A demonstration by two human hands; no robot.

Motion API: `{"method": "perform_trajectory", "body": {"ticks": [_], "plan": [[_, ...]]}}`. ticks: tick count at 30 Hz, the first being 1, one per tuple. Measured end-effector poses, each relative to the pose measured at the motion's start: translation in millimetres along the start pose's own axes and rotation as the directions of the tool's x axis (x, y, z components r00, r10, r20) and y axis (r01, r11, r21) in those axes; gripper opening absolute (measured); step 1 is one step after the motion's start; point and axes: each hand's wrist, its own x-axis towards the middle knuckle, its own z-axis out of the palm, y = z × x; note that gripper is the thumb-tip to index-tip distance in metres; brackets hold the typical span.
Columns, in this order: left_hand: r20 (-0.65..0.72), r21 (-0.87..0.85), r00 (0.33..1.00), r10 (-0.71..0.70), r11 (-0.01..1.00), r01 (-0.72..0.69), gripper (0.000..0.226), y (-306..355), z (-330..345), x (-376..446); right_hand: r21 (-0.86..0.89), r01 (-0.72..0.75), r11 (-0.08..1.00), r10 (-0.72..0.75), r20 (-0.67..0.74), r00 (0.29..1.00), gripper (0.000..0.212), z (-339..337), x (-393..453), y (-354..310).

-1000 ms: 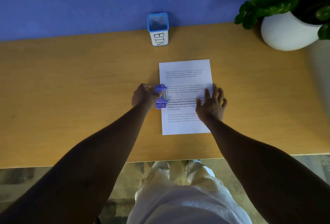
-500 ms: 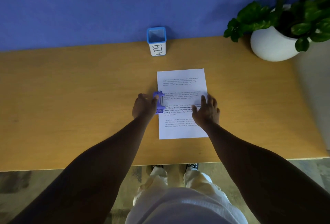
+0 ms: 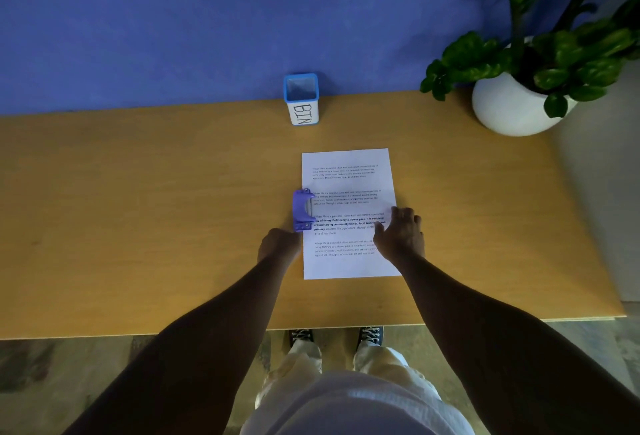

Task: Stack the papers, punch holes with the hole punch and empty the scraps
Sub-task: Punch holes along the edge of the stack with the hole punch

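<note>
Purple plastic sat just past my left hand [image 3: 280,244], whose fingers were curled under where I could not see them, so I could not tell if they gripped anything; the knuckles lay at the near end of the hole punch [image 3: 303,210], touching it or nearly so. That hole punch straddled the left edge of the papers [image 3: 348,192], about halfway along their length, its mouth over the margin. My right hand [image 3: 400,232] lay on the right edge of the papers, fingers [image 3: 405,214] loosely spread and slack, pressing flat and gripping nothing, the thumb pointing in across the printed lines. The papers lay as a neat white stack with several blocks of text, long side running away from me, on the wooden surface [image 3: 138,209]. Farther back, against the blue wall [image 3: 207,19], stood a small white container with a blue rim, lettered BIN [image 3: 302,102], upright and well apart from the papers. Off to the right, at the back corner of the surface, a round white pot [image 3: 509,110] held a leafy green plant [image 3: 540,39]. Below the near edge I could see my pale trousers [image 3: 349,393] and dark laced shoes [image 3: 370,334] on the floor
</note>
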Motion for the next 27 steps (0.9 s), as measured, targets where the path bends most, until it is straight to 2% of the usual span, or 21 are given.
{"method": "perform_trajectory", "body": {"ticks": [3,11,17,20,22,24,27], "plan": [[0.002,-0.04,1.0,-0.014,0.999,0.014,0.015,0.0,3.3,-4.7,0.012,0.008,1.0,-0.008,0.003,1.0,0.054,0.0,-1.0,2.2],[0.031,-0.199,0.999,-0.042,0.979,0.047,0.036,2.7,12.4,-10.9,0.046,-0.004,0.999,0.004,-0.004,1.0,0.051,0.9,-2.7,4.8],[0.045,-0.301,0.999,0.015,0.954,-0.001,0.023,8.6,20.1,-13.6,0.061,-0.043,0.997,0.043,-0.001,0.999,0.047,-2.5,-2.2,8.3],[0.125,-0.381,0.992,-0.017,0.922,0.064,0.033,9.8,23.9,-12.2,0.067,-0.062,0.996,0.062,-0.006,0.998,0.047,-5.6,-1.4,13.0],[0.1,-0.344,0.995,-0.025,0.937,0.058,0.033,11.0,27.2,-12.7,0.073,-0.071,0.995,0.072,-0.01,0.997,0.048,-7.7,-0.7,16.7],[0.074,-0.293,0.997,0.023,0.956,0.0,0.031,13.5,31.7,-13.3,0.079,-0.082,0.994,0.083,-0.013,0.996,0.049,-9.5,-0.1,20.0],[0.116,-0.261,0.985,0.131,0.961,-0.097,0.029,18.6,35.8,-14.8,0.093,-0.108,0.99,0.11,-0.019,0.994,0.05,-11.2,0.9,23.5]]}}
